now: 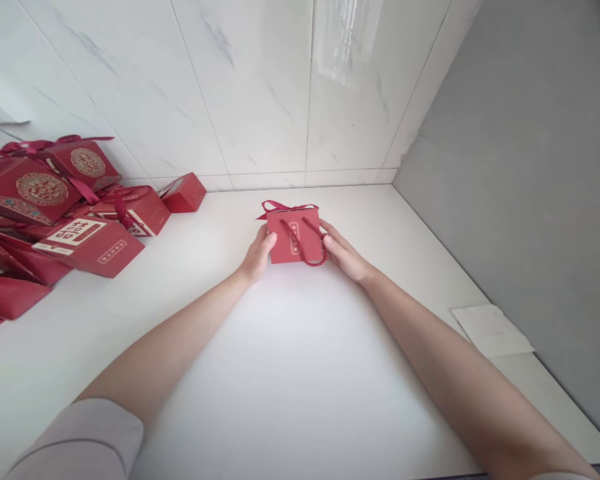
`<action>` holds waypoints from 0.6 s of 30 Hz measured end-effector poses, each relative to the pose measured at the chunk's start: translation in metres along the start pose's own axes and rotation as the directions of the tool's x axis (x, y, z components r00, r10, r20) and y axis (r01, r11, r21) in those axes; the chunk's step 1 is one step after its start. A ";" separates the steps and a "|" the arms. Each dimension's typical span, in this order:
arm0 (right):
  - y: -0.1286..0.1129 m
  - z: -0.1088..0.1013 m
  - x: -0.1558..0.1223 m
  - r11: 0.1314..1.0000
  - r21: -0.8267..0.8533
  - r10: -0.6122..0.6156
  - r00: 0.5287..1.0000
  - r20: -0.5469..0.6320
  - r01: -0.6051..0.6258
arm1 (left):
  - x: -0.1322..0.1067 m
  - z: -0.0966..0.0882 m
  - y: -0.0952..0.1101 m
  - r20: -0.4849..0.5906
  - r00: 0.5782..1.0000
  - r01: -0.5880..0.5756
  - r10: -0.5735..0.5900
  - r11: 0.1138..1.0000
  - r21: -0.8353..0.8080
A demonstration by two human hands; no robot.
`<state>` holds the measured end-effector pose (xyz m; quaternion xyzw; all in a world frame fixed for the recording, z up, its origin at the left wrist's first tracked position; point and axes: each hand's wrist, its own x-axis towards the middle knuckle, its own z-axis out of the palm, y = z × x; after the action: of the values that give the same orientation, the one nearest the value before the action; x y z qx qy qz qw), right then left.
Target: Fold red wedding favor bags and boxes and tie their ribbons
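Note:
A small red gift bag stands on the white tabletop, with a twisted red rope handle drooping down its front and a dark red ribbon bow along its top edge. My left hand grips the left side of the bag, thumb on the front face. On the opposite side my right hand holds it the same way, its thumb close to the rope. The fingers behind the bag are partly hidden.
A heap of red gift boxes, some tied with ribbon, lies at the left. One small red box rests near the tiled wall. A white paper lies at the right, by a grey panel.

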<state>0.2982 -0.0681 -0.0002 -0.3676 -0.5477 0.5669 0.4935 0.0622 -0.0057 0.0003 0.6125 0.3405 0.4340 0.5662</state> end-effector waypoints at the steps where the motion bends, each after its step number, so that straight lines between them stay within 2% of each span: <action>1: 0.001 -0.001 0.001 1.000 0.026 0.004 1.000 -0.005 -0.004 | -0.001 0.001 0.004 -0.031 0.999 0.023 -0.026 0.997 -0.070; 3: 0.003 -0.002 0.002 0.998 0.061 0.028 0.999 -0.033 -0.026 | -0.002 0.003 0.012 -0.034 0.995 0.087 -0.096 0.974 -0.210; 6: 0.005 -0.003 0.003 0.997 0.051 0.062 0.995 -0.077 -0.058 | -0.003 0.000 0.023 0.098 0.983 0.178 -0.154 0.931 -0.317; 8: 0.004 -0.003 0.003 0.998 0.032 0.065 0.995 -0.078 -0.062 | -0.002 -0.002 0.027 0.161 0.969 0.231 -0.188 0.921 -0.314; 12: 0.003 -0.003 0.002 0.999 0.001 0.052 0.998 -0.039 -0.052 | -0.001 -0.005 0.030 0.204 0.943 0.312 -0.262 0.911 -0.270; 18: 0.000 -0.001 0.001 0.998 -0.015 0.053 0.998 -0.023 -0.053 | -0.004 -0.002 0.033 0.256 0.944 0.275 -0.210 0.926 -0.257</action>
<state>0.2991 -0.0665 0.0002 -0.3922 -0.5366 0.5714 0.4814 0.0562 -0.0122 0.0322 0.5209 0.2810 0.3337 0.7337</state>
